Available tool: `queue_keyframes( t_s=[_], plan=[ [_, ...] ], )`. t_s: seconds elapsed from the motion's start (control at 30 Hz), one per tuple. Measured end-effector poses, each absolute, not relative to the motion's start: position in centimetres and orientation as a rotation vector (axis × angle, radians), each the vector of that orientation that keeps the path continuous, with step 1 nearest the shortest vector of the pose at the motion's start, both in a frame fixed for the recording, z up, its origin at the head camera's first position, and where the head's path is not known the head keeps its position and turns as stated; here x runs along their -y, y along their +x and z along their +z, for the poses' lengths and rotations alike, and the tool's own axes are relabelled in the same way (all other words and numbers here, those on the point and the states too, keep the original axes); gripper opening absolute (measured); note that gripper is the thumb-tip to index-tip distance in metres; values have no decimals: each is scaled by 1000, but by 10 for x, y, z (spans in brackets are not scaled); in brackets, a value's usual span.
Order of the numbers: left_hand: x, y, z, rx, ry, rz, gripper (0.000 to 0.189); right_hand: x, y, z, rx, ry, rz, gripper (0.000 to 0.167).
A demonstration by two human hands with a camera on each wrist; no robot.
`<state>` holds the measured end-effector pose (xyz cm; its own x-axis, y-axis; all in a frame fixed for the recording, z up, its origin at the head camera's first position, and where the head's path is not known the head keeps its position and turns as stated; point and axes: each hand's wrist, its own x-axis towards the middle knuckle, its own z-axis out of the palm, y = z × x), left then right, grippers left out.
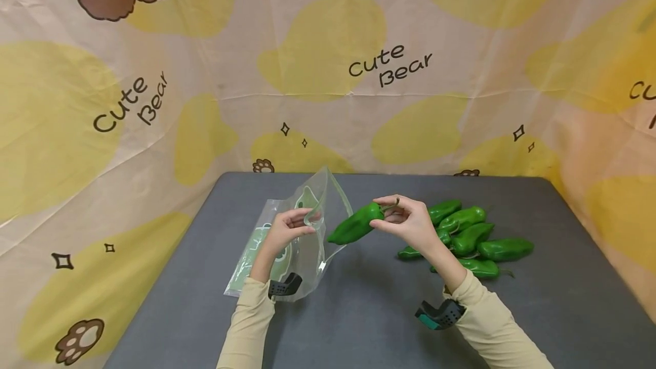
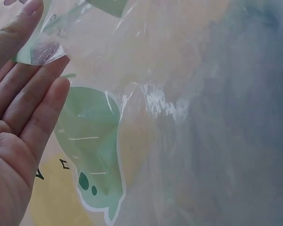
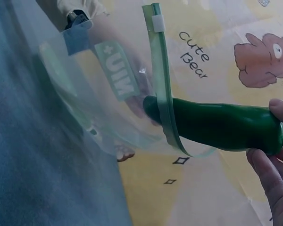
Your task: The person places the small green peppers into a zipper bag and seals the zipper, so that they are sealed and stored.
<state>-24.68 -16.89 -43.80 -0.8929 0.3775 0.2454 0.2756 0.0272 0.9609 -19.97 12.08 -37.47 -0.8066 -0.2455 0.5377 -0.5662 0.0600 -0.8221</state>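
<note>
My left hand (image 1: 289,229) pinches the rim of a clear zip bag (image 1: 307,269) with green prints, holding it up off the table with its mouth spread toward the right. In the left wrist view the thumb and fingers (image 2: 35,101) have the bag's film between them. My right hand (image 1: 410,222) grips a long green pepper (image 1: 353,225) by its stem end, thumb on one side and fingers on the other. The pepper's tip points left into the bag's mouth; in the right wrist view it shows past the green zip strip (image 3: 162,75), which has a white slider.
A heap of several green peppers (image 1: 468,235) lies to the right, beside and behind my right forearm. Under the bag on the left lies a flat printed bag (image 1: 251,261). The grey table (image 1: 369,323) ends at a patterned cloth backdrop (image 1: 323,61).
</note>
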Motion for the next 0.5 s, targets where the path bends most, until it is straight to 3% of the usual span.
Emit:
queue_keyframes(
  t_s=[0.5],
  plan=[
    [167,-244,-433,-2184,703,2057,45,-96,-185,-366,2134,859,1740,34]
  ],
)
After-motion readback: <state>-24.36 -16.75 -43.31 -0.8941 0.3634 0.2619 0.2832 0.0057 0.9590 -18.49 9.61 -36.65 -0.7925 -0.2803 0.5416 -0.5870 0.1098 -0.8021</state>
